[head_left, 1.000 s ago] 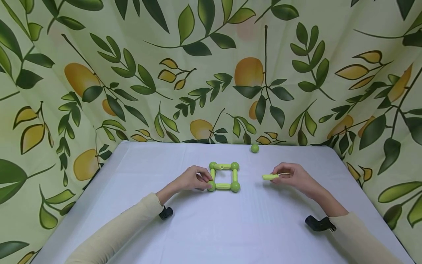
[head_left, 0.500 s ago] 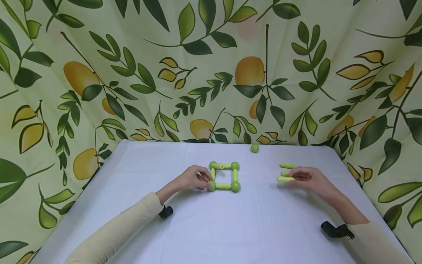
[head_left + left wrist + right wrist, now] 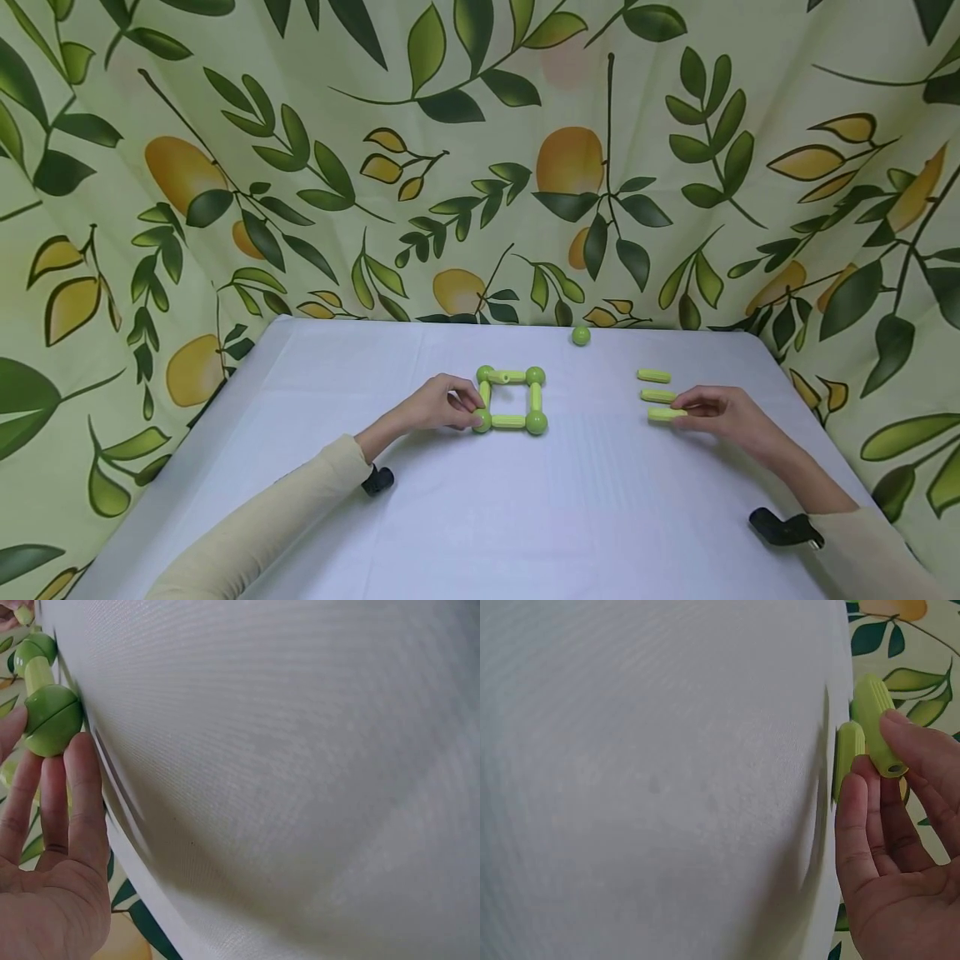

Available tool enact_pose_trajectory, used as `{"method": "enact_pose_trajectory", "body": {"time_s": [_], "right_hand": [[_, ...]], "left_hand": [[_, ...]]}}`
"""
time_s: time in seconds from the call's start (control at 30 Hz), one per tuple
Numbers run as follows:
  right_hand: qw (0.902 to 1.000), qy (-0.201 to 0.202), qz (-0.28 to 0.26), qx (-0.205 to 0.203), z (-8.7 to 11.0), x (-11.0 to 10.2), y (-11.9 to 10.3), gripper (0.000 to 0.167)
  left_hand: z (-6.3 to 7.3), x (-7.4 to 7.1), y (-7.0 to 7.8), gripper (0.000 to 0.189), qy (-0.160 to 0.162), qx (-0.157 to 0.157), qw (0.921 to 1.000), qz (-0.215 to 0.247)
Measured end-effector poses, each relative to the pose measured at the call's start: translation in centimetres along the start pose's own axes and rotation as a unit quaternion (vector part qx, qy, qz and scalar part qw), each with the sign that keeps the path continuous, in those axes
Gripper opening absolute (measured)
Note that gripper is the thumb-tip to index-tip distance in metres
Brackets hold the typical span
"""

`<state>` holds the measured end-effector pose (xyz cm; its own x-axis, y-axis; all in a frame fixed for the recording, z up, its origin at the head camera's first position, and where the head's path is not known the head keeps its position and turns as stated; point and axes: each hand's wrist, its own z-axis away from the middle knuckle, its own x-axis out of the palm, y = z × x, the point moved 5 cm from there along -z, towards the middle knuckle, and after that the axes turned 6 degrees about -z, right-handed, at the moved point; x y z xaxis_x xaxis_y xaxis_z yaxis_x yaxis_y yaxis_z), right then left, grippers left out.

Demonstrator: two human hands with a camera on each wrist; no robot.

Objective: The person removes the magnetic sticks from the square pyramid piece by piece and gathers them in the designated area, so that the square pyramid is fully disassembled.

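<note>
A square frame of green balls and light green rods [image 3: 508, 422] lies on the table. My left hand [image 3: 438, 404] pinches its near-left corner ball [image 3: 482, 421]. In the left wrist view the thumb and fingertips meet that ball [image 3: 54, 720], and a rod joins it to another ball [image 3: 36, 651]. Off to the right, my right hand [image 3: 727, 417] holds a light green rod [image 3: 663, 414] between thumb and fingers. Close up in the right wrist view, this rod [image 3: 874, 724] has a ribbed side and a hole in its end.
Two more rods, a farther one [image 3: 654, 376] and a nearer one [image 3: 657, 396], lie just beyond the right hand. A single green ball [image 3: 581, 336] sits near the far edge of the white-covered table [image 3: 525, 517]. A leaf-patterned curtain [image 3: 480, 208] hangs behind.
My right hand has moved right and slightly nearer with its rod, uncovering the two rods beyond it. My left hand has stayed at the frame's corner ball.
</note>
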<state>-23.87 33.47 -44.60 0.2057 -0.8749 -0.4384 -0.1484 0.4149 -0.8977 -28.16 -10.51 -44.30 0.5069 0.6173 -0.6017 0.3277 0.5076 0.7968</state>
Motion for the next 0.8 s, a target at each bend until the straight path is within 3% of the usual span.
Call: {"method": "enact_pose_trajectory", "body": {"time_s": [0.47, 0.8], "right_hand": [[0.9973, 0.009, 0.071, -0.016, -0.5, 0.5, 0.1, 0.02], [0.9965, 0.019, 0.081, 0.002, -0.5, 0.9, 0.1, 0.021]], "left_hand": [[0.0, 0.0, 0.2, 0.016, -0.003, 0.0, 1.0, 0.0], [0.0, 0.0, 0.2, 0.015, -0.002, 0.001, 1.0, -0.006]]}}
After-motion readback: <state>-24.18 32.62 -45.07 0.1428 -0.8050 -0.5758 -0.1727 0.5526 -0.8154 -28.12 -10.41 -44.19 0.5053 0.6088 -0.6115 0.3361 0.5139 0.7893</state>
